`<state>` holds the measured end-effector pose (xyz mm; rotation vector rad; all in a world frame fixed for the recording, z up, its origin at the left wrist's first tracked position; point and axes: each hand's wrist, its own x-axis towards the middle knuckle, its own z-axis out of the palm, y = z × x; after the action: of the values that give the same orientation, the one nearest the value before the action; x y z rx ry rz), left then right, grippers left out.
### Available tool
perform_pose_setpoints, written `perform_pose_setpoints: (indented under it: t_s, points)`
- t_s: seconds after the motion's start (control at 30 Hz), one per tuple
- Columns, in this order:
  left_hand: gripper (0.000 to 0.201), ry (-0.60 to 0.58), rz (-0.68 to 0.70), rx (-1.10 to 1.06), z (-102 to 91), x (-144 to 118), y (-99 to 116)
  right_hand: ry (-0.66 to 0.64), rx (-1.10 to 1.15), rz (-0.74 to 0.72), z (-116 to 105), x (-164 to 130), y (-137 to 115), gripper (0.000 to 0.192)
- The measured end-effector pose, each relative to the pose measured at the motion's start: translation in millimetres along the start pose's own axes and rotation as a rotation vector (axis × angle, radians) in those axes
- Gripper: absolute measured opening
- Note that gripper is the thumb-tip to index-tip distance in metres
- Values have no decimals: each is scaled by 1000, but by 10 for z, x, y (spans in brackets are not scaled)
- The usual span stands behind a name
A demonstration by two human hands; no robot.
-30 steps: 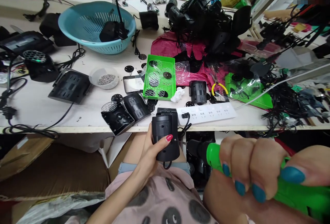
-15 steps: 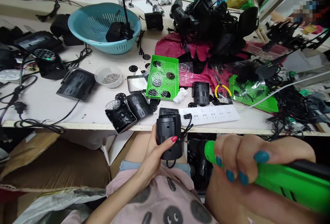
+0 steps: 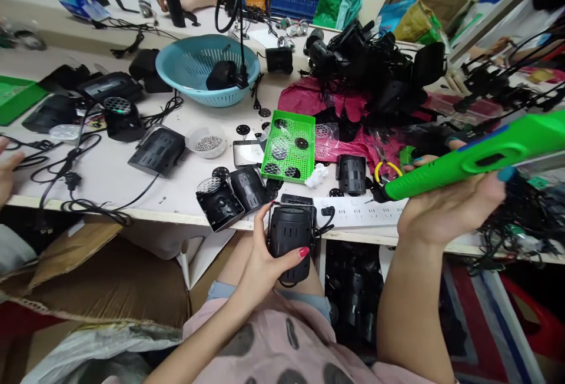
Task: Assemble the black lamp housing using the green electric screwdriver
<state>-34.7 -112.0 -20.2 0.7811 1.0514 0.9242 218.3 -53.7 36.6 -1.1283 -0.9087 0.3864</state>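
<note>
Change: right hand (image 3: 445, 207) has risen from low at the near right to worktop height, the green power screwdriver (image 3: 477, 157) now slanting up to the right; left hand has kept its hold on the black housing.
Far left: another person's hand (image 3: 6, 169) at the picture's edge; black lamp units and cables on the worktop (image 3: 110, 189).
Left centre: teal colander (image 3: 207, 69), far; small bowl of screws (image 3: 208, 142) nearer.
Left hand (image 3: 265, 254): fingers wrapped round a black lamp housing (image 3: 291, 237), held upright just below the worktop's near edge, over the lap.
Centre: two opened black housings (image 3: 233, 192) at the near edge; green perforated tray (image 3: 289, 145) with round lens discs behind them.
Centre right: white power strip (image 3: 362, 210) along the near edge.
Right hand: palm up, fingers loosely curled round the screwdriver's body; its black tip hangs above the power strip.
</note>
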Motion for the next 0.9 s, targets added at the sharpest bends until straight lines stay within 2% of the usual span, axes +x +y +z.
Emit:
perform_pose_setpoints:
  t_s: [0.07,0.1,0.17,0.23,0.3,0.33,0.37,0.43,0.47,0.5,0.57,0.7,0.8,0.87,0.9]
  points:
    - [95,21,18,-5,12,-1,-9,101,3,-62,43,-102,32,33]
    - [93,35,24,-11,16,-4,-10,109,-8,-80,58,-169,30,33]
    - [90,63,26,-21,8,-18,-10,86,-88,-104,64,-319,26,42]
    - [89,90,13,-51,-35,-44,-16,132,-174,-162,26,-471,69,49]
    - [88,87,-21,-114,-112,-77,-42,99,-238,-172,-59,-608,176,46]
    - [86,71,-48,-154,-157,-93,-64,-13,-270,-131,-111,-667,247,45]
    - [82,49,-80,-193,-201,-108,-88,-184,-322,-62,-162,-720,322,45]
    - [70,6,-143,-252,-269,-133,-139,-586,-500,69,-235,-810,461,47]
    - [64,-3,-161,-268,-286,-143,-159,-726,-598,96,-250,-847,516,46]
    - [58,-3,-167,-274,-292,-151,-175,-797,-686,94,-249,-880,561,43]
    - [52,3,-148,-266,-276,-160,-192,-803,-786,70,-221,-925,619,32]
    - [54,-19,-119,-269,-229,-165,-202,-762,-798,68,-225,-886,669,22]
    - [57,-37,-126,-297,-264,-169,-212,-662,-747,51,-333,-784,630,16]
    - [63,-118,-157,-361,-342,-180,-221,-587,-696,46,-375,-774,536,18]
    - [70,-184,-179,-392,-399,-190,-229,-590,-682,47,-363,-806,471,19]
